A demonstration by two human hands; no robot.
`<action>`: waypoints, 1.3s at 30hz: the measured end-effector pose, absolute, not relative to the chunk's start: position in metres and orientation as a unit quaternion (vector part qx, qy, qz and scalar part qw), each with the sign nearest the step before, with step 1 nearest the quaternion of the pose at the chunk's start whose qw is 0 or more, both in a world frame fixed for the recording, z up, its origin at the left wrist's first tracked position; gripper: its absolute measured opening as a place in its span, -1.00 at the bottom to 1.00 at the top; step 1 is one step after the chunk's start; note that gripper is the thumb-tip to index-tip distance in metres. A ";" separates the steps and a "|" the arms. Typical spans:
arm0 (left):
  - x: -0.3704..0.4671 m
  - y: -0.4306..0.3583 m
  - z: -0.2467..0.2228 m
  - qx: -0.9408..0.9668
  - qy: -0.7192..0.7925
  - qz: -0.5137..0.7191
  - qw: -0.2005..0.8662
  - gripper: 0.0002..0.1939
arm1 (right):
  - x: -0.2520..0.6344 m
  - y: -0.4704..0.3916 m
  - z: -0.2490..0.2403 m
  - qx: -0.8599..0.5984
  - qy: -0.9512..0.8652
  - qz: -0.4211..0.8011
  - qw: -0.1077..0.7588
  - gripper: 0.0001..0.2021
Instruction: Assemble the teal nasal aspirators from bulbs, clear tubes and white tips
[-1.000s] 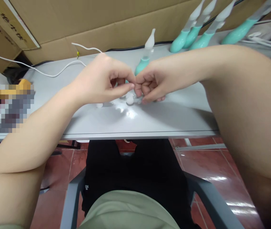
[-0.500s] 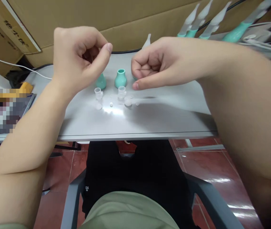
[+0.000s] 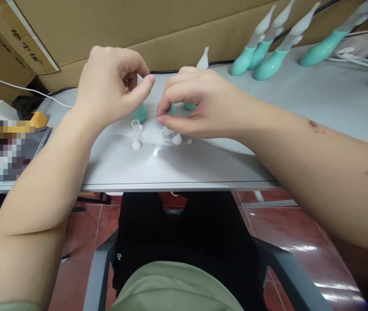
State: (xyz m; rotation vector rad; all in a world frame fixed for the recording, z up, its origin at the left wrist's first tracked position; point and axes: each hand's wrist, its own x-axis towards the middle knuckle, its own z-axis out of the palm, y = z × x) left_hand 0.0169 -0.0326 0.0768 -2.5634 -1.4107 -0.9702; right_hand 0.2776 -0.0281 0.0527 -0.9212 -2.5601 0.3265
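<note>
My left hand (image 3: pixel 114 84) is closed in a pinch above the table's left part; whatever lies in its fingers is hidden. Below it show a teal squeeze bulb (image 3: pixel 140 113), a small clear plastic cup with a side spout (image 3: pixel 136 126) and a white cone-shaped tip (image 3: pixel 136 144). My right hand (image 3: pixel 196 101) is over the middle pieces, thumb and index fingertips together, with anything between them too small to make out. It partly covers a second teal bulb (image 3: pixel 172 109), a third teal bulb (image 3: pixel 189 106) and another clear cup (image 3: pixel 166 132). A second white tip (image 3: pixel 177 138) lies just below this hand.
Several assembled teal aspirators with white tips (image 3: pixel 272 65) lean or lie at the back right. White cables (image 3: pixel 358 60) and a black cable run along the cardboard wall (image 3: pixel 171 30). At left are a white charger (image 3: pixel 2 110) and a blurred-out device (image 3: pixel 25 151). Tiny discs (image 3: pixel 189 141) lie mid-table.
My right hand has moved left and slightly down to the middle clear cup, its fingertips coming together. My left hand stays closed in nearly the same place. The view has shifted slightly.
</note>
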 end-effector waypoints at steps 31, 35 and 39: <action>0.006 -0.056 0.099 -0.886 -0.458 -0.068 0.022 -0.90 | 0.267 -0.032 0.035 -0.290 -0.942 0.078 0.147 -0.69; -0.009 -0.050 0.101 -0.909 -0.414 -0.048 -0.013 -0.84 | 0.265 -0.032 0.035 -0.300 -0.942 0.082 0.126 -0.65; -0.019 -0.039 0.087 -0.912 -0.407 -0.033 -0.025 -0.80 | 0.264 -0.035 0.036 -0.309 -0.940 0.080 0.120 -0.68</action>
